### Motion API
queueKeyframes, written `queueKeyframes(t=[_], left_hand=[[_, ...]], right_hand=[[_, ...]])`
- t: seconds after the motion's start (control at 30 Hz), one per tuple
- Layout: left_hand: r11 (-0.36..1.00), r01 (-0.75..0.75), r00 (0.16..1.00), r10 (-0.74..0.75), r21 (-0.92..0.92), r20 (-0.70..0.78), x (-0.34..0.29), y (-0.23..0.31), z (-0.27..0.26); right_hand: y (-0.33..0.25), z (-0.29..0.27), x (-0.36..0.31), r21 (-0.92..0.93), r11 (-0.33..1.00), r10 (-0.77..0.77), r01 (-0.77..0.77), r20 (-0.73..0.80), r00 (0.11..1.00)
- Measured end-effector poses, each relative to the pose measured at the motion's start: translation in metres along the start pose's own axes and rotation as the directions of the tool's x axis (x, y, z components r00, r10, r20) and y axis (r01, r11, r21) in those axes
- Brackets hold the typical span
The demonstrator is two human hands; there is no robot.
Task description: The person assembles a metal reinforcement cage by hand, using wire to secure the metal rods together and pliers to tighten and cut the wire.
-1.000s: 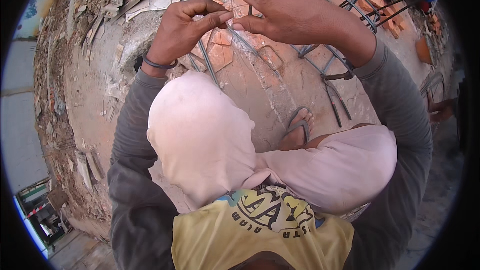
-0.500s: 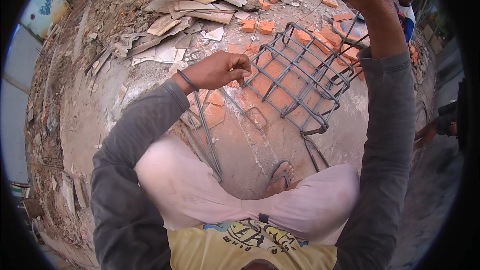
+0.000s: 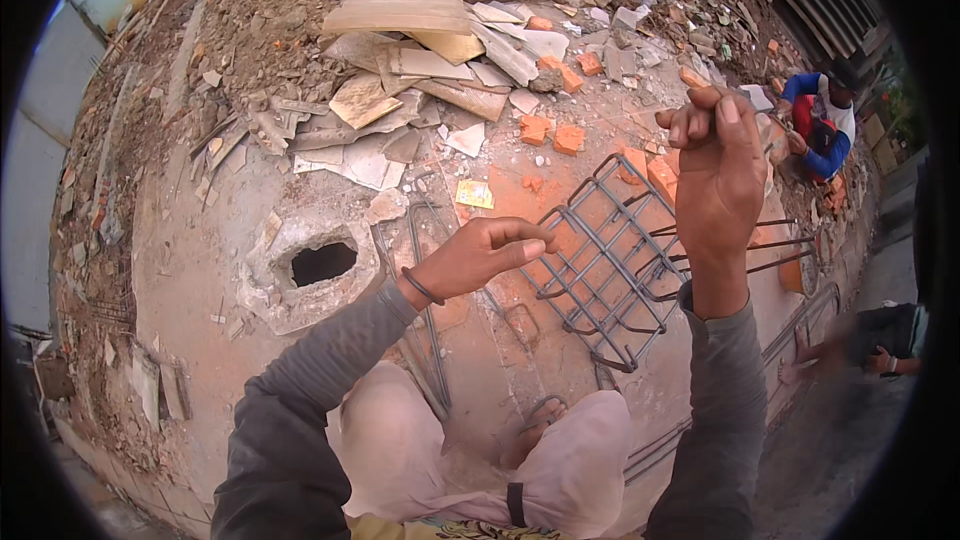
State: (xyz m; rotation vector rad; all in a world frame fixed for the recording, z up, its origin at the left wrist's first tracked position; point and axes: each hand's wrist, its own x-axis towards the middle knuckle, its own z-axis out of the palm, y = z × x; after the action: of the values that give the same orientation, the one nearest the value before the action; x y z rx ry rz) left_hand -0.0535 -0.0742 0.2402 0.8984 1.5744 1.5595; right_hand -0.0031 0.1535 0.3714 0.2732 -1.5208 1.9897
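Note:
A cage of tied steel reinforcing bars [image 3: 612,265] lies tilted on the concrete slab in front of me. My left hand [image 3: 490,255] is at its left edge, thumb and forefinger close together by a corner; what they pinch is too small to make out. Raised above the cage's right side is my right hand [image 3: 722,155], its fingers curled toward the thumb. Whatever it grips, if anything, I cannot see. Loose steel rods [image 3: 432,340] lie left of the cage, near a small bent wire loop [image 3: 520,325].
Left of my left hand a hole [image 3: 324,264] opens in the slab. Broken sheets and boards [image 3: 400,15] are heaped beyond, with orange brick pieces [image 3: 569,139] nearby. A person in blue sleeves [image 3: 825,125] crouches at far right. A second person's arm [image 3: 890,364] shows at lower right.
My right hand has come lower and its fingers now show. My view has shifted, bringing the slab hole into sight. A thin wire seen between my hands earlier is not discernible now.

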Motion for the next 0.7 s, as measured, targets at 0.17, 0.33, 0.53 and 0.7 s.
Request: queueKeyframes(t=[0.17,0.33,0.53,0.7], left_hand=[[0.797,-0.299,0.878,0.015,-0.525,-0.478,0.000,0.100,0.050],[0.753,-0.256,0.571,-0.388,-0.606,-0.723,-0.086,0.198,0.086],[0.776,-0.463,0.122,-0.423,-0.428,-0.898,-0.154,0.359,0.085],[0.765,-0.638,-0.179,-0.257,-0.087,-0.950,-0.199,0.481,0.091]], right_hand=[[-0.010,0.065,-0.088,0.238,0.833,0.531,-0.500,-0.087,0.843],[-0.136,0.123,-0.141,0.357,0.532,0.840,-0.768,-0.104,0.533],[-0.286,0.136,-0.114,0.296,0.289,0.925,-0.911,0.159,0.345],[-0.344,0.118,-0.077,0.143,0.310,0.865,-0.940,0.369,0.341]])
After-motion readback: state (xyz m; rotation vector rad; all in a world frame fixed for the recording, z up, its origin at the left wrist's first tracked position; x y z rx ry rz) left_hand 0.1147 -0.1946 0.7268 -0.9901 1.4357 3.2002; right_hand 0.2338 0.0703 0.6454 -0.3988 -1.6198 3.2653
